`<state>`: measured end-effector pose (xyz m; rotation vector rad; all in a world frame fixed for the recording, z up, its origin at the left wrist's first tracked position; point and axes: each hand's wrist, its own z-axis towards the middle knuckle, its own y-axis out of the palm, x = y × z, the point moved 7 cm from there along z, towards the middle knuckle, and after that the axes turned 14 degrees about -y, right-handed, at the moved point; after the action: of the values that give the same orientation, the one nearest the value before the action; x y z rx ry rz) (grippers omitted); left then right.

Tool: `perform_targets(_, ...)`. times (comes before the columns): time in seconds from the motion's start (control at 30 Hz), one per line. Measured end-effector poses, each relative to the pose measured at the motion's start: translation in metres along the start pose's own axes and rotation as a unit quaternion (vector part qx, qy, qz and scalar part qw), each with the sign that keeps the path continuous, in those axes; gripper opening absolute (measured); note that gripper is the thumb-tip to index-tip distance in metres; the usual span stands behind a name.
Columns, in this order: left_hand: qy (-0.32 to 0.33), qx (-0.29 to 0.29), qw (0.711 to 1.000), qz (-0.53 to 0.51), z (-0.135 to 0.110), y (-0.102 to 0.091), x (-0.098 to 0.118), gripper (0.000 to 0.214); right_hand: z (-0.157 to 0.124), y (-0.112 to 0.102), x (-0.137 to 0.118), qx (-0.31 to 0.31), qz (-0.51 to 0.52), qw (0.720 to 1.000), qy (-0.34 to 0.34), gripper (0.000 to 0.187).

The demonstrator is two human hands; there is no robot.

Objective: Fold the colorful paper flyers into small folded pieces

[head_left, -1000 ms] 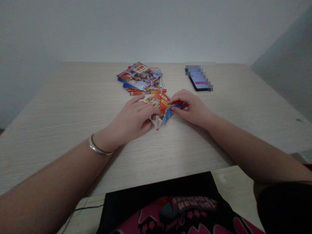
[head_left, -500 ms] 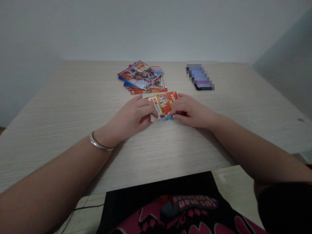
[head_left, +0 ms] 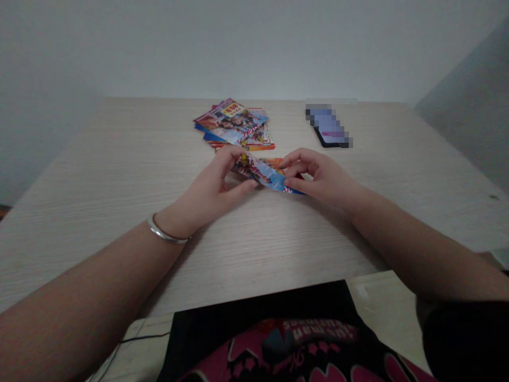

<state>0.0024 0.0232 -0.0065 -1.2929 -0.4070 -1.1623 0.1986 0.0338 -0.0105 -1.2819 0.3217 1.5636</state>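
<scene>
My left hand [head_left: 217,185] and my right hand [head_left: 318,178] both pinch one colourful printed leaflet [head_left: 264,174], folded into a narrow strip and lifted a little off the light wooden table [head_left: 119,170]. The left thumb and fingers grip its left end, the right thumb and fingers its right end. A silver bangle [head_left: 165,233] sits on my left wrist. Just behind the hands lies a fanned stack of similar leaflets [head_left: 234,124].
A phone [head_left: 329,127] with a blurred screen lies at the back right of the table. A pale wall rises behind the table's far edge. My dark patterned shirt [head_left: 286,334] fills the bottom of the view.
The leaflet lay flat under my fingers showing its orange side; now it is folded over, blue side showing, and raised slightly between both hands.
</scene>
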Motion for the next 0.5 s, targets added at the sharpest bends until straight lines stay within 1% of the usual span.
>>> perform_targets(0.07,0.032,0.048,0.998,-0.023,-0.002,-0.005,0.004,0.044,0.001,0.003,0.0,0.006,0.033,0.999,0.013,0.024)
perform_targets(0.13,0.035,0.081,0.995,-0.048,-0.003,-0.008,0.005,0.045,0.002,0.007,-0.001,-0.006,0.054,0.998,0.021,0.022)
perform_targets(0.23,-0.008,0.061,0.993,-0.098,0.0,-0.003,-0.001,0.041,0.001,0.012,-0.003,-0.026,0.059,0.997,0.029,0.018)
perform_targets(0.33,-0.032,0.048,0.988,-0.144,0.003,-0.001,-0.008,0.041,0.0,0.014,-0.004,-0.034,0.045,0.998,0.013,0.015)
perform_targets(0.43,-0.048,0.048,0.984,-0.163,0.005,-0.001,-0.015,0.041,0.0,0.014,-0.008,-0.05,0.024,0.998,-0.034,0.028)
perform_targets(0.5,-0.057,0.049,0.983,-0.167,0.005,-0.003,-0.017,0.041,-0.001,0.013,-0.012,-0.069,-0.022,0.995,-0.074,0.039)
